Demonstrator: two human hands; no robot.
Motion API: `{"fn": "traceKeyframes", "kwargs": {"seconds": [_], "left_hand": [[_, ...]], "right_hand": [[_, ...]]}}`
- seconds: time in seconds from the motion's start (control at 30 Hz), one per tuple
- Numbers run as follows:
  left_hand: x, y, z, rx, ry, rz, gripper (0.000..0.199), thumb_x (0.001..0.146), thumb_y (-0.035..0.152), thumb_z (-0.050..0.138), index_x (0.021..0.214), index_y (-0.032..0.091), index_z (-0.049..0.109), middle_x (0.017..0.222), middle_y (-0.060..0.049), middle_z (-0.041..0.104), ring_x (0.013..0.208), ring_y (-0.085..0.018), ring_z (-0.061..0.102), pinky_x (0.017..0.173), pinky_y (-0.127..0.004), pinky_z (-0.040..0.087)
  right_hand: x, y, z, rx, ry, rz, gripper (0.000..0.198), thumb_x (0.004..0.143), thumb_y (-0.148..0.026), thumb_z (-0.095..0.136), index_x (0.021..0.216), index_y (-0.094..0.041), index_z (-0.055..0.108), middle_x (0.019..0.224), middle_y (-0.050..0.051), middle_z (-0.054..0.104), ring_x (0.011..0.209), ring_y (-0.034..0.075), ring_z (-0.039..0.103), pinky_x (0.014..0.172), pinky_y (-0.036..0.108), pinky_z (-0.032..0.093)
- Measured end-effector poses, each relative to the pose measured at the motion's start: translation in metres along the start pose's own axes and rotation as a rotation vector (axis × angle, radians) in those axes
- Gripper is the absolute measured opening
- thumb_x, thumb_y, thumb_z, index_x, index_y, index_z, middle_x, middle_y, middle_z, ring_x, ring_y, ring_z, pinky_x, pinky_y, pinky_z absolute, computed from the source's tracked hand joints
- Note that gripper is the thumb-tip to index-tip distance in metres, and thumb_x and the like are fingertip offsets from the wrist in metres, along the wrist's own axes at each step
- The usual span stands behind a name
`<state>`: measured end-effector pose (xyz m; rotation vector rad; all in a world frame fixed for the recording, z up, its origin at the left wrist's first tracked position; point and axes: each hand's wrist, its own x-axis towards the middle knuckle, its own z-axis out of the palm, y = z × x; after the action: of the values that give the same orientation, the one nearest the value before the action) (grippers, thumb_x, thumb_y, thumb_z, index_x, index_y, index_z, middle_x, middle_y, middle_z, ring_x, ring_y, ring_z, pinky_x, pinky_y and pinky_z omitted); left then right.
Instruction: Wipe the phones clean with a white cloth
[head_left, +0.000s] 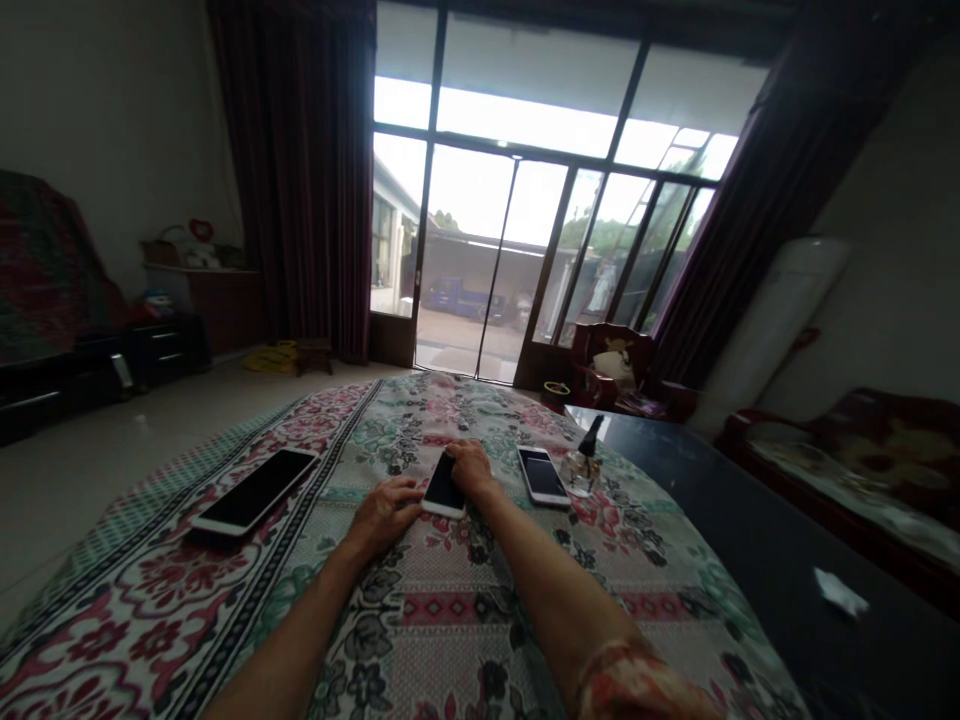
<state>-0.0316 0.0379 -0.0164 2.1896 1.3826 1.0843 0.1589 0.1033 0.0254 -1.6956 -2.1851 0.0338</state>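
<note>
A white-framed smartphone with a dark screen lies between my hands on the flowered tablecloth. My left hand rests on the cloth, fingers stretched out toward the phone's left edge. My right hand is bent over the phone's upper right side, its fingers closed on it; the fingertips are partly hidden. To the right lies another white phone, screen dark. Beside that stands a clear glass bottle with a black top. Over on the left is a larger white-framed device, also dark.
A dark tabletop adjoins the cloth on the right, with a crumpled white piece on it. Beyond stand a wooden armchair and a sofa. Glass doors are ahead; a small stool is near the curtain.
</note>
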Motion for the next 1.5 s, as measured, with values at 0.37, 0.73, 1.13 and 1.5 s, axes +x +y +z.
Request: {"fn": "traceKeyframes", "kwargs": {"seconds": [0.37, 0.73, 1.13, 1.5], "left_hand": [[0.001, -0.002, 0.001, 0.006, -0.013, -0.003, 0.023, 0.077, 0.030, 0.069, 0.096, 0.025, 0.079, 0.114, -0.007, 0.071, 0.111, -0.024, 0.062, 0.101, -0.035, 0.045], [0.002, 0.001, -0.002, -0.048, -0.013, -0.034, 0.021, 0.074, 0.029, 0.066, 0.090, 0.027, 0.079, 0.112, -0.005, 0.072, 0.109, -0.023, 0.064, 0.100, -0.034, 0.046], [0.002, 0.008, -0.006, -0.030, 0.011, -0.088, 0.016, 0.071, 0.031, 0.066, 0.077, 0.022, 0.077, 0.110, -0.007, 0.073, 0.107, -0.024, 0.066, 0.098, -0.034, 0.048], [0.001, 0.010, -0.008, 0.014, -0.003, -0.067, 0.017, 0.072, 0.032, 0.066, 0.082, 0.023, 0.077, 0.111, -0.005, 0.073, 0.108, -0.024, 0.065, 0.099, -0.035, 0.048]], "right_hand": [[-0.019, -0.010, -0.004, 0.008, -0.006, -0.076, 0.039, 0.081, -0.006, 0.047, 0.104, -0.023, 0.073, 0.117, 0.003, 0.068, 0.110, 0.019, 0.053, 0.094, 0.025, 0.035], [-0.064, -0.013, -0.009, 0.146, 0.022, -0.279, 0.038, 0.083, -0.006, 0.049, 0.109, -0.022, 0.072, 0.117, 0.005, 0.069, 0.108, 0.019, 0.056, 0.097, 0.028, 0.037], [-0.085, -0.027, -0.014, 0.159, 0.001, -0.318, 0.027, 0.085, -0.013, 0.052, 0.096, -0.022, 0.075, 0.103, 0.006, 0.072, 0.098, 0.019, 0.058, 0.092, 0.029, 0.039], [-0.088, -0.030, -0.009, 0.213, 0.013, -0.386, 0.026, 0.086, -0.012, 0.050, 0.090, -0.020, 0.075, 0.099, 0.005, 0.072, 0.092, 0.017, 0.059, 0.091, 0.028, 0.039]]}}
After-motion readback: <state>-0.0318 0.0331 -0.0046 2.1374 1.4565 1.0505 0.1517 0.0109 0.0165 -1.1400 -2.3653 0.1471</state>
